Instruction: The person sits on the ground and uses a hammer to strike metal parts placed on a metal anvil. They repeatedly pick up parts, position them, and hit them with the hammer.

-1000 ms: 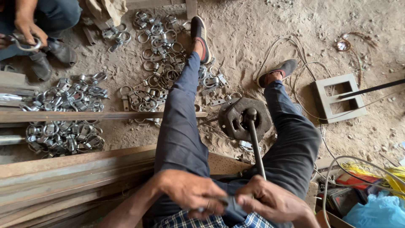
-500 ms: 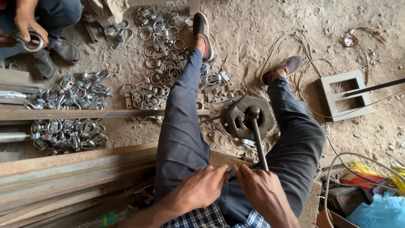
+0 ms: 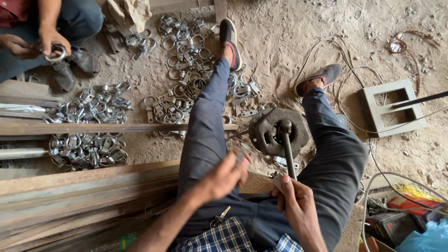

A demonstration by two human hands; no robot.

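Observation:
I sit with my legs stretched over a dirt floor. My left hand (image 3: 227,173) is raised over my left thigh and pinches a small grey metal piece (image 3: 242,154) between its fingertips. My right hand (image 3: 294,199) is closed around the lower end of a dark metal rod (image 3: 287,151). The rod's head rests on a round, dark iron block (image 3: 273,133) that lies on the ground between my knees. A small flat metal piece (image 3: 277,182) shows just beside my right hand.
Piles of shiny metal rings and clamps (image 3: 184,70) lie by my left leg and at the left (image 3: 86,126). Long rusty steel bars (image 3: 70,186) run along the left. Another person (image 3: 51,39) at top left holds a ring. A grey square frame (image 3: 389,107) and cables lie right.
Both hands came up from my lap. My left hand lifted toward the iron block with a small piece in its fingers, and my right hand closed on the rod's lower end.

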